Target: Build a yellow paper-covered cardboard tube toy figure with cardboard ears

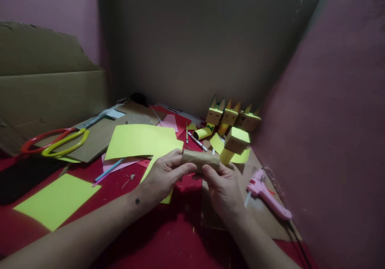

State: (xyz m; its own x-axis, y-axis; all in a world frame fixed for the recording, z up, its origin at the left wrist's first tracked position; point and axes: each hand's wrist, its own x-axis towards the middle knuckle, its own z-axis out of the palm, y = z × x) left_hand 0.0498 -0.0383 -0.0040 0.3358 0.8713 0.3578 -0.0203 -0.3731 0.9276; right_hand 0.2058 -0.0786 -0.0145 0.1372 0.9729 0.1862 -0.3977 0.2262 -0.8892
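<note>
A brown cardboard tube [201, 160] lies level between my two hands, above the red table cover [180, 237]. My left hand [168, 170] grips its left end, thumb along the front. My right hand [222, 181] holds the right end with the thumb pressed on its near side. Fingers behind the tube are mostly hidden. Just beyond my right hand stands a figure with a box-shaped head [237, 140] on a yellow paper tube. A large yellow paper sheet [141, 140] lies beyond my left hand.
Several box-headed figures with pointed ears [231, 114] stand at the back. A pink glue gun [267, 197] rests on cardboard [282, 231] at right, its cord trailing forward. Scissors with red and yellow handles [64, 142] are at left, near a yellow square [58, 201] and a blue pen [108, 170].
</note>
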